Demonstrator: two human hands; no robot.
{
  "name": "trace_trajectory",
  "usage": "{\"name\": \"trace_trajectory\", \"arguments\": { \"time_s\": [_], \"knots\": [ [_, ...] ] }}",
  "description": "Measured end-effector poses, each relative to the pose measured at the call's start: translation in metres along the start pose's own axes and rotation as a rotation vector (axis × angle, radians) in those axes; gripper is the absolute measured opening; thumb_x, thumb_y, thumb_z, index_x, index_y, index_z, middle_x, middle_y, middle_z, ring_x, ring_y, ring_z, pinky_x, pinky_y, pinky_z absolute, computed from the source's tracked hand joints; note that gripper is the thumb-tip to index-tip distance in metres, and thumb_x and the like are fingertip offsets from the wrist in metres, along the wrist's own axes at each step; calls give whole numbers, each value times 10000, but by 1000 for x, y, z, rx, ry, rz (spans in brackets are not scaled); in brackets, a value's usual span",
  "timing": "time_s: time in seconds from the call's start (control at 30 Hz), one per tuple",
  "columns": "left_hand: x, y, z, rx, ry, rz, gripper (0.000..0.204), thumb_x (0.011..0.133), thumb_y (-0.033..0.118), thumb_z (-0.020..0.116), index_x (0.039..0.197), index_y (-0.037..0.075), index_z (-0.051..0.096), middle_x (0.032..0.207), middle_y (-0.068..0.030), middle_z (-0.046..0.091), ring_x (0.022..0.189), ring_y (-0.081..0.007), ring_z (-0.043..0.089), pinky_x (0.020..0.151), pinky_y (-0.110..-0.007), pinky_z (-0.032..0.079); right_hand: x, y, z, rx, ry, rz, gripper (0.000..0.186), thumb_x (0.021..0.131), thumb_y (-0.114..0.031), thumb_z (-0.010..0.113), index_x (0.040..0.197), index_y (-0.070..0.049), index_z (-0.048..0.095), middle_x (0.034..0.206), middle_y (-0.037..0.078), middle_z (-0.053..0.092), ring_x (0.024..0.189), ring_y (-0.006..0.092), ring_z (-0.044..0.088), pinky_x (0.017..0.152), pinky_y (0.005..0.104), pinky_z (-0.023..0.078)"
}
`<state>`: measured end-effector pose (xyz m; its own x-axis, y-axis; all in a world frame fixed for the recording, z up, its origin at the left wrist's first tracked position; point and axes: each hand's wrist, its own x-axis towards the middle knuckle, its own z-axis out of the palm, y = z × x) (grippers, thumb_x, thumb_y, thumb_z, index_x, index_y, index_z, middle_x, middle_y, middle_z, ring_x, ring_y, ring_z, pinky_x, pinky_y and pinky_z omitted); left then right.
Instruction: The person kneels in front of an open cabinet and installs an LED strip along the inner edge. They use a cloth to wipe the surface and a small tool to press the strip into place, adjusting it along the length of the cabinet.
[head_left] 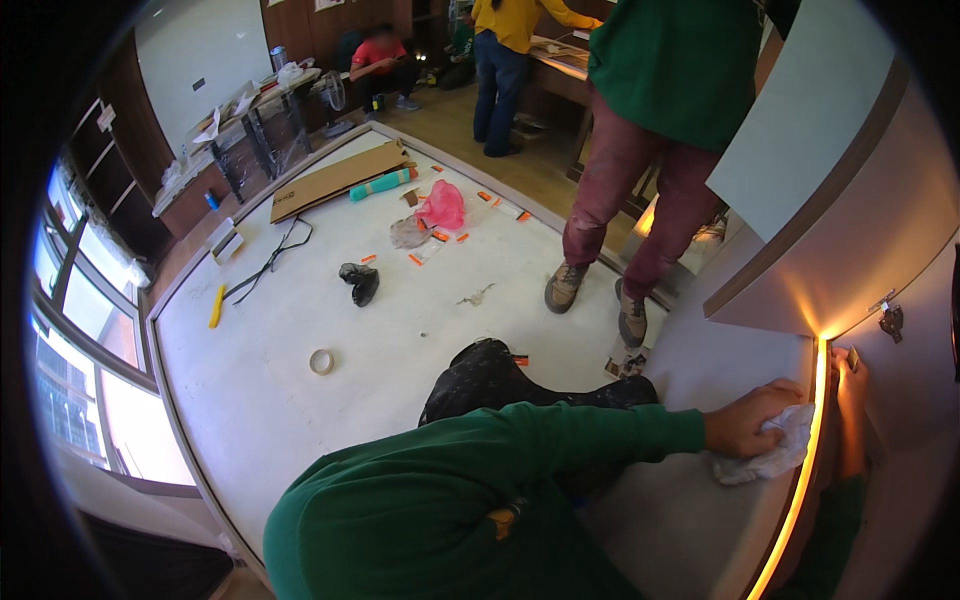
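Observation:
My left hand point(752, 420) reaches far to the right, its fingers closed around a crumpled white cloth point(772, 452). The cloth rests against a pale panel beside a strip of glowing yellow light point(808, 455). On the other side of that strip, my right hand point(851, 385) is raised, with its fingers bent at a small dark piece point(853, 358) whose kind I cannot make out. Above it, a metal hinge point(888, 318) is fixed to the cabinet's inner face. A pale cabinet door point(850, 240) juts out over both hands.
A person in maroon trousers point(640, 180) stands close ahead on the white platform point(270, 410). Lying on it are a tape roll point(321, 361), a yellow-handled tool point(216, 306), black straps point(268, 264), cardboard point(335, 180) and a pink plastic bag point(443, 206). Other people work farther back.

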<state>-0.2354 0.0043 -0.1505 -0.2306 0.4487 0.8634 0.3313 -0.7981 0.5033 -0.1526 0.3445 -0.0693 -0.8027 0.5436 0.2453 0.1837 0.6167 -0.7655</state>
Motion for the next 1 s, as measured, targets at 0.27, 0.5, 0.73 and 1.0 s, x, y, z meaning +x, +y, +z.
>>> {"name": "trace_trajectory", "arguments": {
  "time_s": [0.27, 0.5, 0.73, 1.0],
  "knots": [
    [-2, 1, 1, 2, 28, -19, 591, 754, 169, 598, 1297, -61, 562, 1257, -257, 591, 1249, -434, 501, 1125, -507, 366, 8, 8, 7, 4, -42, -5, 254, 1042, -158, 603, 1133, 46, 724, 1007, 67, 733, 908, 140, 656, 846, 289, 509],
    [2, -4, -4, 4, -64, 64, 488, 767, 188, 580, 1202, -34, 580, 1188, -229, 591, 1156, -429, 515, 1114, -506, 361, -14, 2, 9, 41, 8, 19, 256, 1030, -147, 615, 1187, 30, 713, 1033, 49, 723, 919, 139, 654, 864, 280, 505],
    [-4, -2, 5, 12, 105, 23, 506, 756, 153, 581, 1219, -49, 573, 1189, -240, 594, 1194, -441, 509, 1112, -511, 363, -8, -11, 20, 105, 88, 106, 258, 1028, -322, 664, 859, -128, 650, 719, -59, 558, 597, 65, 503, 540, 254, 397],
    [0, 2, -2, -37, -9, -12, 476, 733, 119, 578, 1172, -64, 575, 1157, -239, 596, 1175, -434, 509, 1100, -503, 371, -18, -17, 24, 172, 129, 57, 193, 1000, -290, 694, 890, -133, 673, 704, -81, 555, 547, 42, 473, 490, 235, 360]
  ]
}}
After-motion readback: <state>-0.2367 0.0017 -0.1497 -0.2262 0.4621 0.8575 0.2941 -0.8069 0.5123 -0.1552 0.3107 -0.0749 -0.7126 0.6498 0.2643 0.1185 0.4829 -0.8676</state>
